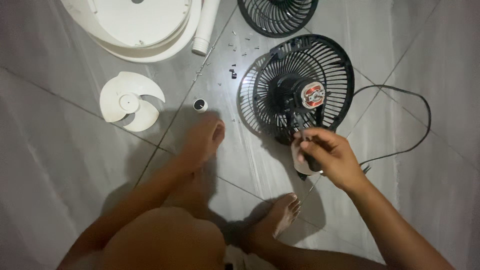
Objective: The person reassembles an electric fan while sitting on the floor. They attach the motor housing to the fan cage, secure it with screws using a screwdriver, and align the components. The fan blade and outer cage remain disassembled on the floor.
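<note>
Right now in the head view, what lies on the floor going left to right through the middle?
White fan blade → small white cap → left hand → black fan grille with its motor → right hand → black cord.

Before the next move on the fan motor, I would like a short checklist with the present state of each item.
1. Right hand grips a tool at the rear fan grille: ok.
2. Tool tip seated on a screw: cannot tell.
3. Motor with copper coil exposed: ok.
4. Left hand free, on the floor tiles: ok.
5. Loose screws gathered: not ok, scattered.
6. Power cord unplugged: cannot tell.
</note>
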